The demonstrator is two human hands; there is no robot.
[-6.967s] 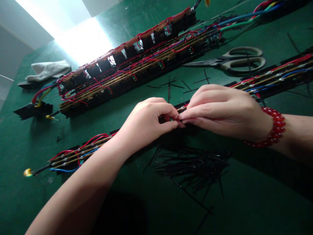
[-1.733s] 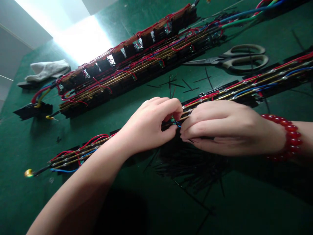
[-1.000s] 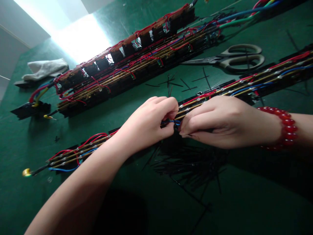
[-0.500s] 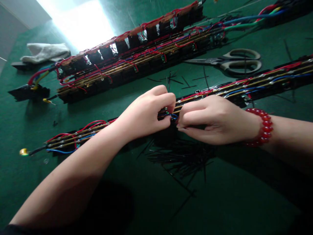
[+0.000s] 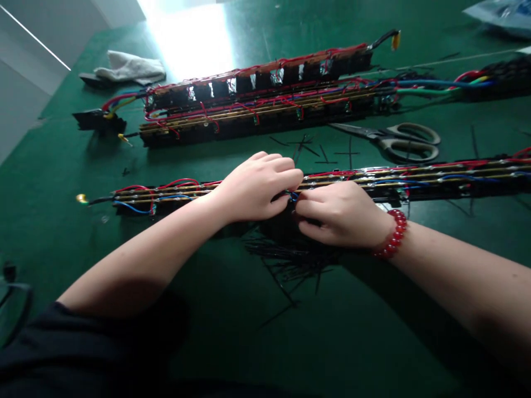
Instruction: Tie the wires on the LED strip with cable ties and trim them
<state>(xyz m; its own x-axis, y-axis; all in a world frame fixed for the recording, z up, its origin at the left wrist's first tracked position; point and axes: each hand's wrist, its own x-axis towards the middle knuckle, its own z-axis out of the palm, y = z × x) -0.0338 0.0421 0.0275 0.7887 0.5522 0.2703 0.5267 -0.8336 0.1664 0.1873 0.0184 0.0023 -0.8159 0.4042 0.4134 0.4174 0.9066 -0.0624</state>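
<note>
A long black strip (image 5: 352, 185) with brass-coloured rods and red and blue wires lies across the green table. My left hand (image 5: 265, 185) rests over its middle, fingers curled and closed around its edge. Close to its right, my right hand (image 5: 338, 213) is closed in a pinch at the strip's near side, wearing a red bead bracelet (image 5: 396, 235). A short piece of blue wire (image 5: 294, 195) shows between the two sets of fingertips. What the right fingertips pinch is hidden. Just below the hands lies a pile of thin black ties (image 5: 286, 257).
Two similar wired assemblies (image 5: 257, 105) lie farther back. Scissors (image 5: 398, 141) rest between them and the strip, near loose black ties (image 5: 305, 145). A grey cloth glove (image 5: 130, 67) is at the back left, a plastic bag (image 5: 504, 14) at the back right.
The view has shifted, so more of the table's far side shows. Both hands stay at the same spot on the strip; the right hand sits slightly lower against it, still pinched.
</note>
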